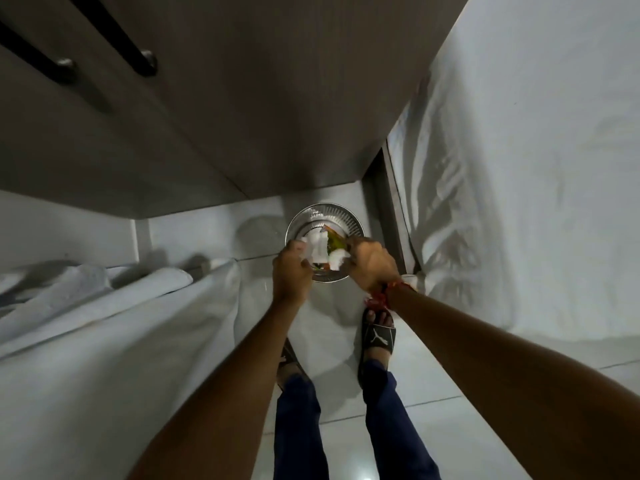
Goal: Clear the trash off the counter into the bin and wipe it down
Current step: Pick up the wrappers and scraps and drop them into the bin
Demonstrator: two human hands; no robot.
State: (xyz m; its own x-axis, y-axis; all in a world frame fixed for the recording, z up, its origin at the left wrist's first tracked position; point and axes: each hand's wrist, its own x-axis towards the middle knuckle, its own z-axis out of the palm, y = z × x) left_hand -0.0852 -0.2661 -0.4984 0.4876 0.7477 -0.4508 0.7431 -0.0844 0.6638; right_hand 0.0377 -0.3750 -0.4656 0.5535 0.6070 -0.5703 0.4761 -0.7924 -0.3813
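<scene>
1. A pale cabinet (214,109) with dark bar handles fills the upper view; white sheets (519,168) hang right and left over a tiled floor.
2. The round metal bin (343,216) stands on the floor below the cabinet, just beyond the feet.
3. Both arms reach down over it. The left hand (292,268) is clenched on crumpled white paper (317,245); the right hand (372,259), a red thread at its wrist, grips a green and orange wrapper (334,237).
4. The trash hangs above the bin's mouth, possibly touching it.
5. Best to lower both hands inside the rim, then let go together, so nothing spills.
6. The right black sandal (377,336) bears a leaping-cat logo; the wrapper's print is unreadable.
</scene>
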